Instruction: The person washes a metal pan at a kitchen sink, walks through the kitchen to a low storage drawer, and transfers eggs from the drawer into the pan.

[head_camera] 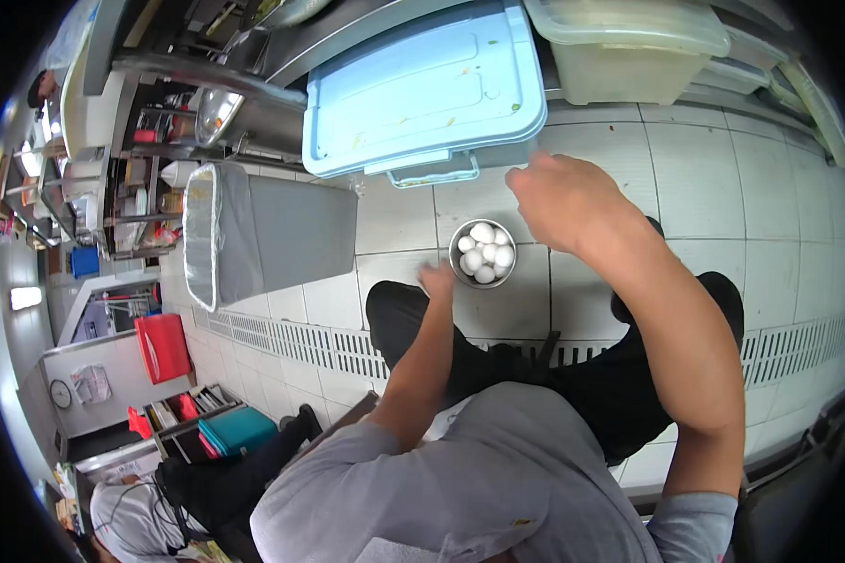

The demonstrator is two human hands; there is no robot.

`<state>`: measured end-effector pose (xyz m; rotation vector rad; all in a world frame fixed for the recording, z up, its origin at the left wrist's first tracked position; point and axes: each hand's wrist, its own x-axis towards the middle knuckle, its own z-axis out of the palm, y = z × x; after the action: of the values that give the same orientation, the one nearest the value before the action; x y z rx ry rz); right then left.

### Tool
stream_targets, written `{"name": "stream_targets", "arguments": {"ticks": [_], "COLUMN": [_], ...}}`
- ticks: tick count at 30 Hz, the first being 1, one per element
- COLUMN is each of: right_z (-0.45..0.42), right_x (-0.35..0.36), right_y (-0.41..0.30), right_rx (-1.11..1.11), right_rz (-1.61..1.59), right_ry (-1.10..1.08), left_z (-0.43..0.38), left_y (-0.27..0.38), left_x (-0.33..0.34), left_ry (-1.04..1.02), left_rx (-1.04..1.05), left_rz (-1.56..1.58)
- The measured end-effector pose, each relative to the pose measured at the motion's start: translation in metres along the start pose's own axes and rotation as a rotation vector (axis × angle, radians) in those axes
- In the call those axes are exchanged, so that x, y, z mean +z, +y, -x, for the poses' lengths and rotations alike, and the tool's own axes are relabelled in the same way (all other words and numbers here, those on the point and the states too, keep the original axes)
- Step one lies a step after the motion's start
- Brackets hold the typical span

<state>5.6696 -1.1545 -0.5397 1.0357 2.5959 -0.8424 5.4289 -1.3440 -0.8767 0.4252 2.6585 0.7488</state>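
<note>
On the tiled floor before me stands a small round metal bowl [454, 271] of white eggs [489, 252]. My left hand [436, 279], blurred, hovers just left of the bowl and over my knee; its fingers are too smeared to read. Beyond the bowl on the right, my right hand [553, 200] is near the front right corner of a plastic storage box with a light blue lid [422, 98]. Its fingers curl away from view, so whether they hold or touch anything is hidden. The lid lies on the box, with yellow and green scraps on it.
Left of the bowl is a tall grey bin [303, 225] with a clear liner. A translucent lidded tub [627, 67] stands at the back right. A slotted floor drain [296, 341] runs beneath me. Another person [155, 500] is at lower left, near a red container [163, 348].
</note>
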Motion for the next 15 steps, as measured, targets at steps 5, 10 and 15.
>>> {"name": "stream_targets", "arguments": {"ticks": [5,10,15], "right_z": [-0.009,-0.024,-0.052], "right_x": [0.002,-0.001,-0.007], "right_y": [0.004,0.003,0.005], "right_rx": [-0.039,-0.111,-0.144], "right_rz": [0.028,-0.005,0.024], "right_ry": [-0.007,0.008,-0.073], "left_z": [0.0,0.001,0.026], "left_y": [-0.012,-0.021,-0.009], "left_x": [0.022,0.036,0.03], "left_ry": [-0.516,-0.362,-0.395], "left_rx": [-0.39,-0.248,-0.257], "left_rz": [0.016,0.054,0.425]}}
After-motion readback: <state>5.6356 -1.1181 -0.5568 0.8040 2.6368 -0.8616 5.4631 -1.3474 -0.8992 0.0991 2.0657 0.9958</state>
